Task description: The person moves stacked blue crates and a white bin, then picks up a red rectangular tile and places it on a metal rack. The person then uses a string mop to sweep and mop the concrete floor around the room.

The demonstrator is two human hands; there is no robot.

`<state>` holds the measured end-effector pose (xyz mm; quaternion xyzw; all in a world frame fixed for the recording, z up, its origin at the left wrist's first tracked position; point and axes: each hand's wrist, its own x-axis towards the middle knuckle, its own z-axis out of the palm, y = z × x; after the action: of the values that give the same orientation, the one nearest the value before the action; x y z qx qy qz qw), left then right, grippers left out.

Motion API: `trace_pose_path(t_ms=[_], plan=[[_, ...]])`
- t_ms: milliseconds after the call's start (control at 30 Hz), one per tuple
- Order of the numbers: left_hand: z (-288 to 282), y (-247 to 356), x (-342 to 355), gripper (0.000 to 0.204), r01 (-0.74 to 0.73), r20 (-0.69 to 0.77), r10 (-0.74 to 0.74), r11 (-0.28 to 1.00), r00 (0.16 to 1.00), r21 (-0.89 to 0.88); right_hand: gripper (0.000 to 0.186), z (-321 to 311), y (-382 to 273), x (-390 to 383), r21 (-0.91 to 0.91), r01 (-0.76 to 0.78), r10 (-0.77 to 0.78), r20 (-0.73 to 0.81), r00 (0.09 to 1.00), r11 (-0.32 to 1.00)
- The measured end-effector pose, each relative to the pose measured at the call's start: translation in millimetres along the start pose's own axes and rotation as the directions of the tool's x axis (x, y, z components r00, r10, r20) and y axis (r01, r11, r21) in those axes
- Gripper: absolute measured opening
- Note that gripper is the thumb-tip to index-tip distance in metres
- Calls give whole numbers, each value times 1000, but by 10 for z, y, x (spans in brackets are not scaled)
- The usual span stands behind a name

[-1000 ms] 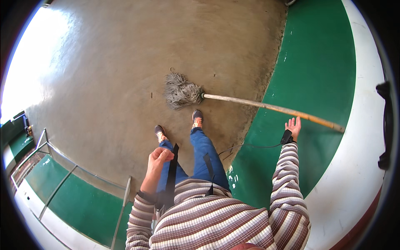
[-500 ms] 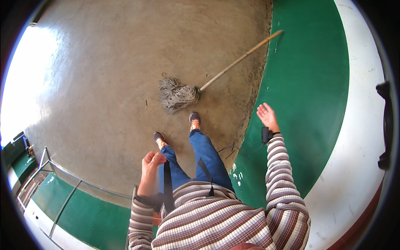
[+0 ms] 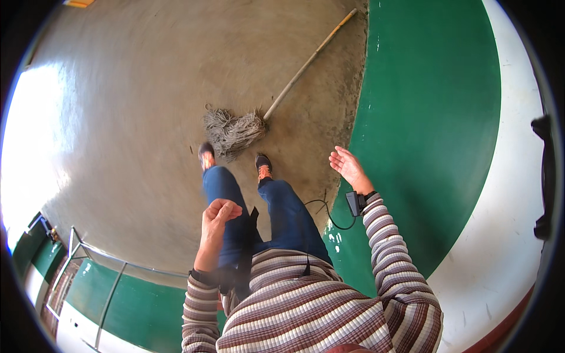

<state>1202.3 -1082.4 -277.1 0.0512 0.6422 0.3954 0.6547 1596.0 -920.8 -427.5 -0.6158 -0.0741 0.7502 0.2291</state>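
Observation:
A string mop lies on the brown concrete floor ahead of my feet. Its grey strand head (image 3: pixel 234 134) is close to my shoes, and its wooden handle (image 3: pixel 309 63) slants away to the upper right. My left hand (image 3: pixel 216 220) is held above my left thigh with the fingers curled in and the thumb against them; nothing shows in it. A black strap (image 3: pixel 253 219) hangs just right of that hand, apart from it. On the right, my right hand (image 3: pixel 347 165) is held out empty, fingers stretched. A black device (image 3: pixel 355 203) with a cable is strapped at its wrist.
A green-painted wall (image 3: pixel 429 129) with a white band curves along the right side. At lower left stand a metal railing (image 3: pixel 112 276) and another green wall section (image 3: pixel 138 297). Bright light glares off the floor at far left. My left shoe (image 3: pixel 206 150) is beside the mop head.
My left foot has stepped forward to the mop head. My right hand has moved left and inward. The mop sits slightly further left and higher in view, and the strap has swung right.

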Motion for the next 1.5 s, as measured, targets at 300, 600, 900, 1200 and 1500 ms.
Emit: trace_pose_path(t_ms=[300,600,900,1200,1500], plan=[[218,1057,1203,22,-16,91,4,991,996,131,31,182,-538,588,23,31,-28,-108,994,999],[576,2714,2975,21,136,126,-172,958,977,254,31,972,-1376,1438,166,-73,116,-272,955,983],[665,3227,3724,21,253,41,-281,911,959,325,32,1284,-1982,2937,189,-11,33,-115,993,982],[782,2860,4314,24,432,-132,-423,769,896,472,57,852,-1646,5084,25,-56,61,-426,903,998],[833,2618,4688,26,512,-187,-495,678,849,528,48,423,-958,6424,-590,-228,-165,-537,828,774]])
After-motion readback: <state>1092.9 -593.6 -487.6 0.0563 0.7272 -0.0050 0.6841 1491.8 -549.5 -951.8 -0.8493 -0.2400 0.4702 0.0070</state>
